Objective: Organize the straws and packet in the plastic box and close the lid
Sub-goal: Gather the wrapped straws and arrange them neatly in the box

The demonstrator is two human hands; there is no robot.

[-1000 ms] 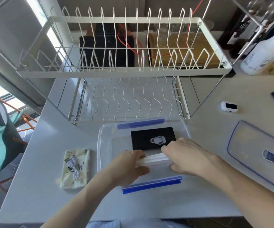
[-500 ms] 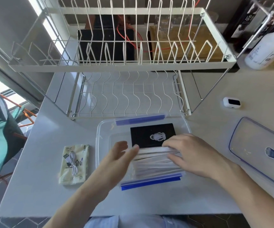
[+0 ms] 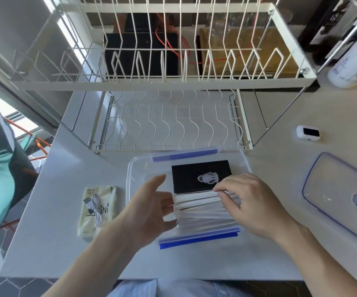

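Observation:
A clear plastic box with blue clips stands on the white counter in front of me. A black packet with a white print lies flat in its far half. Several white paper-wrapped straws lie spread across its near half. My left hand is open at the left ends of the straws, palm facing them. My right hand rests on the right ends, fingertips pinching the top straws. The clear lid with a blue rim lies on the counter to the right.
A white two-tier wire dish rack stands right behind the box. A yellow tissue pack with a white cable on it lies left of the box. A small white device and a white bottle are at the right.
The straws were a tight bundle held between both hands; now they lie spread out in the box. My left hand has let go and opened; my right hand stays on the straws.

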